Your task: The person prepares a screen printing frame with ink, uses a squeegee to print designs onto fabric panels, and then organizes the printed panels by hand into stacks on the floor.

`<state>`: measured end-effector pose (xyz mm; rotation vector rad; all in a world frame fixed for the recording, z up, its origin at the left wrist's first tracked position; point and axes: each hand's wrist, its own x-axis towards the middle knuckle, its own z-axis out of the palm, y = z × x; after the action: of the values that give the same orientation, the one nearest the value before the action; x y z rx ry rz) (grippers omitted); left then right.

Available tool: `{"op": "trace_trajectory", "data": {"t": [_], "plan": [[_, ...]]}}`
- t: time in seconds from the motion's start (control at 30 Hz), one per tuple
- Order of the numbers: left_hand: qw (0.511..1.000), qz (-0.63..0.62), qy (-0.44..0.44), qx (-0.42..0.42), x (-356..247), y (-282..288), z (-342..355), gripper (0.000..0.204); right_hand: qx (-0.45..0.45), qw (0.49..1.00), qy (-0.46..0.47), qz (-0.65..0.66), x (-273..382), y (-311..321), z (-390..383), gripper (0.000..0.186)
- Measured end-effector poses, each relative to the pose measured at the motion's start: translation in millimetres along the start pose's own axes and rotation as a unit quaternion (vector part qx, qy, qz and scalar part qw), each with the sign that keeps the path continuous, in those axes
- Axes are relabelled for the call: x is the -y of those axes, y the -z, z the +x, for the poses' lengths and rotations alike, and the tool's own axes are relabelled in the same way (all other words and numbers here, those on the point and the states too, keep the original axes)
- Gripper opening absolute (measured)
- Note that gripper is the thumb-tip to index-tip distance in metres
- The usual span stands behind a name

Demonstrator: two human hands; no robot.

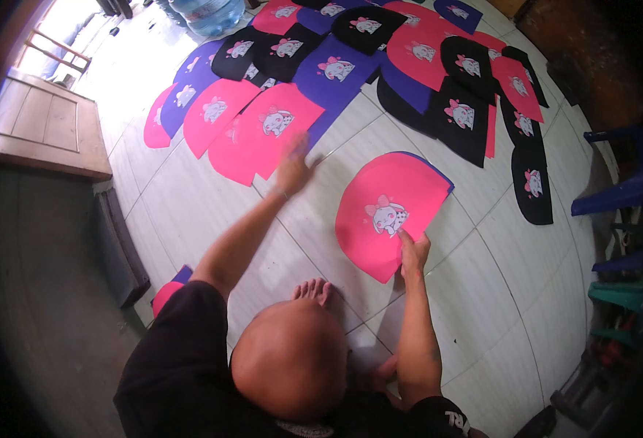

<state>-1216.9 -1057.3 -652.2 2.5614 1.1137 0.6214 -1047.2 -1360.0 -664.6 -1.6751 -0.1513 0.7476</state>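
My right hand grips a small stack of rounded fabric panels. The top one is pink, with a white cartoon animal wearing a bow printed on it; purple and pink edges show beneath. My left hand reaches to the lower right edge of a pink panel on the floor, beside a purple panel. Motion blurs its fingers, so whether they hold the panel is unclear. More pink, purple and black panels with the same print, such as a black panel, lie overlapping beyond my hands.
White tiles cover the floor. Blue plastic stools and a green stool line the right side. At the left are a wooden door and a small pile of panels. A large water bottle stands at the back.
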Motion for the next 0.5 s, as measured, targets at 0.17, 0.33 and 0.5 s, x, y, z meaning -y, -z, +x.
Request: {"op": "trace_trajectory", "data": {"t": [0.17, 0.33, 0.5], "plan": [[0.987, 0.085, 0.088, 0.105, 34, -12, 33, 0.061, 0.001, 1.000, 0.000, -0.020, 9, 5, -3, 0.033], [0.984, 0.101, 0.101, 0.110, 13, -6, 40, 0.050, -0.016, 0.999, 0.021, -0.023, 7, 3, 3, 0.031], [0.993, 0.038, 0.047, 0.103, -71, 28, -25, 0.037, -0.011, 0.998, 0.042, -0.040, -6, 8, -7, 0.033]]}}
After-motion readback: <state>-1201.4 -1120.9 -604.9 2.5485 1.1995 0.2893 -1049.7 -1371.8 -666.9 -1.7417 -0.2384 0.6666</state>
